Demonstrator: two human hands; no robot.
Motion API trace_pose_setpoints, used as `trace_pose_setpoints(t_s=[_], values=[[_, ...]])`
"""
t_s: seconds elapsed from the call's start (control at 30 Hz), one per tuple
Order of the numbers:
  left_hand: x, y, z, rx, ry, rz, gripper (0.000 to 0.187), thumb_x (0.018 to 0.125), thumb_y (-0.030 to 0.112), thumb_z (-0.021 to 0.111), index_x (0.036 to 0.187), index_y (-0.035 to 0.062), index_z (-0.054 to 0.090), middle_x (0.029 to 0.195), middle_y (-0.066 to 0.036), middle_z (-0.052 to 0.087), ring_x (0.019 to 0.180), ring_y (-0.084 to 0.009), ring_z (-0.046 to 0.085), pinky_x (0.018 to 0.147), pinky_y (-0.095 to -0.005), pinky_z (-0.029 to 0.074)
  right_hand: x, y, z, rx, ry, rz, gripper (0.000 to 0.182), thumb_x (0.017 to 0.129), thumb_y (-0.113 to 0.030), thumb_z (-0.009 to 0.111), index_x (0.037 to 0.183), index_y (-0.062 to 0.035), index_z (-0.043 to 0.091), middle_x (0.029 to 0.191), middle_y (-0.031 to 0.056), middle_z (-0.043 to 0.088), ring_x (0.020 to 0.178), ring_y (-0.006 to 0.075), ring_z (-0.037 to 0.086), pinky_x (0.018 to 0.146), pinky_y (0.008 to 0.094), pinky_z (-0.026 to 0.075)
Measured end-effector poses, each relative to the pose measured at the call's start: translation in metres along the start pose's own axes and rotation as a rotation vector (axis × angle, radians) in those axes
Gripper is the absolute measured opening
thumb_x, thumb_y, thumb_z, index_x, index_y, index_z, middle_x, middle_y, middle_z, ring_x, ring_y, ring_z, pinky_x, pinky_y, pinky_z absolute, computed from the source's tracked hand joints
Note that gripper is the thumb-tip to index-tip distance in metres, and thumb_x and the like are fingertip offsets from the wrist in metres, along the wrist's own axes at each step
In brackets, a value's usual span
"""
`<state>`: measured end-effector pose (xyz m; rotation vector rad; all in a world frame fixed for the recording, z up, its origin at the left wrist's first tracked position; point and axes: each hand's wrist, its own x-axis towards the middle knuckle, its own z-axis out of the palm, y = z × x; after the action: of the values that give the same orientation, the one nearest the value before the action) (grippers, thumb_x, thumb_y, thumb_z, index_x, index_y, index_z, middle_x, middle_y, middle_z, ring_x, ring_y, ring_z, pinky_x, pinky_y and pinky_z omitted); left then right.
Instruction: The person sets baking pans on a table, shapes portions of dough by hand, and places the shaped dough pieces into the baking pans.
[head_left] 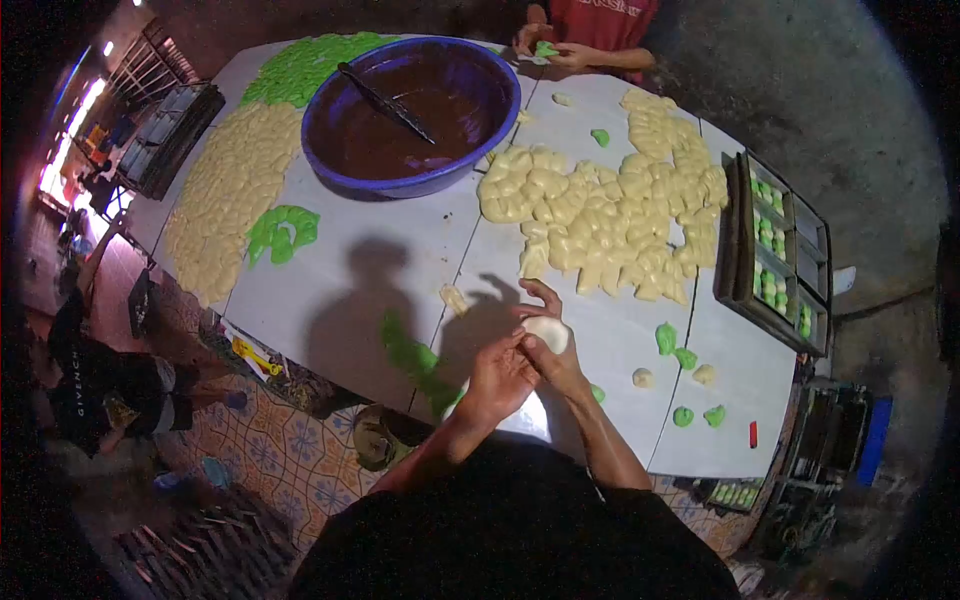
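Observation:
A smooth, pale piece of dough (548,331) is held between my hands, above the near side of the table. My right hand (562,368) curls around it, with a finger reaching past its far side and the thumb on the near side. The fingers of my left hand (503,378) close in against the dough from the left, partly hiding it. Beyond my hands spreads a mass of cream-coloured dough pieces (600,215). Small green dough pieces (667,338) and cream balls (643,378) lie to the right.
A purple basin (420,185) holds brown filling and a dark utensil (385,102). Cream dough (225,200) and green dough (310,65) cover the table's left side. Filled tray moulds (735,240) stand at right. A person in red (605,25) handles green dough opposite; another person (100,380) is at left.

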<state>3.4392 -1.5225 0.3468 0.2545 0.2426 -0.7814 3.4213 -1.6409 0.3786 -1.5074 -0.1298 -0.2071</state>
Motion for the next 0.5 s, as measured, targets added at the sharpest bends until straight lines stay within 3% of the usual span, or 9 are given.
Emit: trace_pose_setpoints(t_s=[0.07,0.1,0.17,0.23,0.27,0.37,0.43,0.47,0.5], values=[[0.007,0.014,0.035,-0.227,-0.320,-0.140,0.086,0.080,0.057,0.064,0.135,-0.0043,0.038,0.120,-0.019,0.056,0.112,-0.0303,0.055,0.100,-0.0411,0.042,0.007,0.022,-0.017,0.217,0.033,0.186,0.099,0.075,-0.069,0.061,0.147,-0.0106,0.025,0.142,0.0113,0.037,0.130,0.0257,0.036,0.106,0.0387,0.032],[0.017,0.028,0.057,-0.072,-0.446,-0.125,0.105,0.072,0.071,0.060,0.138,-0.0068,0.032,0.125,-0.024,0.053,0.115,-0.0358,0.053,0.103,-0.0448,0.039,0.014,-0.002,-0.013,0.384,0.079,0.341,0.114,0.066,-0.080,0.056,0.150,-0.0167,0.014,0.146,0.0081,0.032,0.132,0.0233,0.033,0.103,0.0399,0.037],[0.076,0.068,0.049,0.178,-0.699,-0.030,0.102,0.078,0.071,0.052,0.137,-0.0085,0.031,0.129,-0.024,0.051,0.118,-0.0336,0.052,0.102,-0.0451,0.039,0.021,0.036,-0.041,0.552,-0.058,0.272,0.117,0.061,-0.084,0.051,0.151,-0.0228,0.007,0.148,0.0063,0.026,0.131,0.0220,0.033,0.097,0.0409,0.043],[0.135,0.138,0.066,0.913,-0.172,0.369,0.079,0.092,0.064,0.038,0.124,-0.0068,0.050,0.118,-0.020,0.060,0.105,-0.0253,0.061,0.089,-0.0370,0.048,0.032,0.025,-0.042,0.539,-0.003,0.199,0.112,0.065,-0.083,0.051,0.151,-0.0263,0.007,0.148,0.0057,0.024,0.127,0.0210,0.036,0.092,0.0397,0.046],[0.160,0.172,0.082,1.155,-0.151,0.600,0.072,0.095,0.059,0.035,0.118,-0.0061,0.055,0.110,-0.017,0.064,0.096,-0.0223,0.064,0.082,-0.0326,0.050,0.032,0.023,-0.040,0.469,0.083,0.227,0.111,0.066,-0.082,0.052,0.151,-0.0267,0.007,0.148,0.0057,0.025,0.124,0.0208,0.037,0.089,0.0392,0.046],[0.224,0.268,0.116,2.151,0.413,0.458,0.085,0.089,0.071,0.030,0.124,-0.0031,0.054,0.110,-0.021,0.065,0.096,-0.0376,0.064,0.093,-0.0444,0.045,0.024,0.044,-0.046,0.390,0.167,0.255,0.105,0.071,-0.073,0.060,0.151,-0.0263,0.011,0.146,0.0052,0.028,0.119,0.0213,0.041,0.085,0.0365,0.046],[0.270,0.298,0.073,2.338,0.571,0.252,0.095,0.085,0.077,0.025,0.138,0.0004,0.041,0.132,-0.023,0.050,0.120,-0.0386,0.050,0.104,-0.0453,0.036,0.021,0.048,-0.039,0.461,0.204,0.277,0.103,0.073,-0.069,0.063,0.150,-0.0231,0.014,0.144,0.0053,0.030,0.118,0.0212,0.042,0.083,0.0344,0.046],[0.294,0.322,0.031,2.294,0.379,0.077,0.099,0.083,0.080,0.018,0.146,0.0038,0.024,0.150,-0.022,0.025,0.137,-0.0351,0.028,0.111,-0.0443,0.026,0.018,0.054,-0.041,0.463,0.212,0.272,0.103,0.073,-0.069,0.063,0.150,-0.0231,0.014,0.144,0.0053,0.030,0.118,0.0212,0.042,0.083,0.0344,0.046],[0.294,0.320,0.036,2.298,0.371,0.075,0.099,0.083,0.080,0.018,0.146,0.0038,0.024,0.150,-0.022,0.025,0.137,-0.0351,0.028,0.111,-0.0443,0.026,0.015,0.063,-0.043,0.499,0.221,0.285,0.099,0.077,-0.063,0.063,0.150,-0.0187,0.013,0.145,0.0082,0.029,0.118,0.0229,0.043,0.082,0.0309,0.048]])
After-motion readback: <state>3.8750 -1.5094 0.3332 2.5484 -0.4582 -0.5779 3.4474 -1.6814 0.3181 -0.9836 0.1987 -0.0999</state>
